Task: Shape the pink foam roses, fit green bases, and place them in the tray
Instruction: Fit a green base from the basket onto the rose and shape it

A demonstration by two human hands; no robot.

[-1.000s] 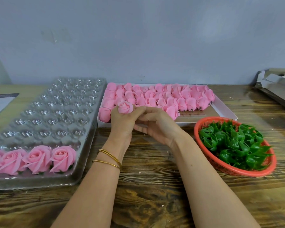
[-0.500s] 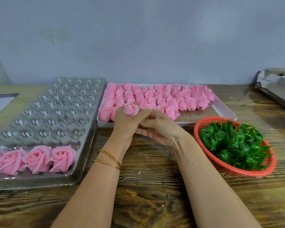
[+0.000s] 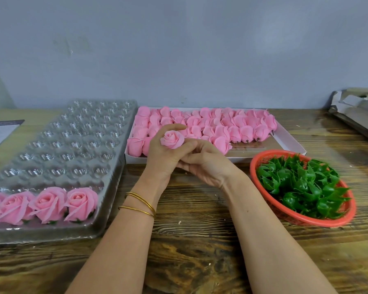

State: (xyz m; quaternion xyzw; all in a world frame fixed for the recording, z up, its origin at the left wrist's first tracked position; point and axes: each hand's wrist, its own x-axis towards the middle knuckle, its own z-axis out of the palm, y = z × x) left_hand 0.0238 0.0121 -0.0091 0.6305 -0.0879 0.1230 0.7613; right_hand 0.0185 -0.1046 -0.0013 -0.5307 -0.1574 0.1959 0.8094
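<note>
Gripping small pink foam rose bud (image 3: 172, 140) in left hand (image 3: 160, 160), with fingers curled round its lower half and index finger arching over its 12 o'clock edge. Pressing right hand (image 3: 208, 166) against left from 3 o'clock, with thumb lying on bud's 4 o'clock side and remaining fingers curled in beneath; cannot tell what those fingers are touching under bud, being hidden by left hand. Holding bud raised in front of near edge of shallow white cardboard box (image 3: 289, 143), showing spiral of petals to camera. Wearing thin gold bangles (image 3: 140, 205) on left wrist. Sitting at 12 to 1 o'clock of hands: that box, packed with rows of unshaped pink foam roses (image 3: 221, 126) lying on their sides. Lying at 9 o'clock of hands: long clear plastic blister tray (image 3: 77, 145), carrying finished pink roses with green bases (image 3: 49, 205) in its nearest row, four showing, with leftmost cut by frame edge. Standing at 4 o'clock of hands: round red plastic mesh basket (image 3: 302, 219), heaped with spiky green plastic bases (image 3: 300, 183), just beside box's near right corner. Resting on dark-grained wooden table (image 3: 191, 251): tray, box and basket alike. Lying at far 9 o'clock edge: printed paper sheet (image 3: 0, 132). Lying at far 2 o'clock edge: stack of grey cardboard pieces (image 3: 357, 111).
</note>
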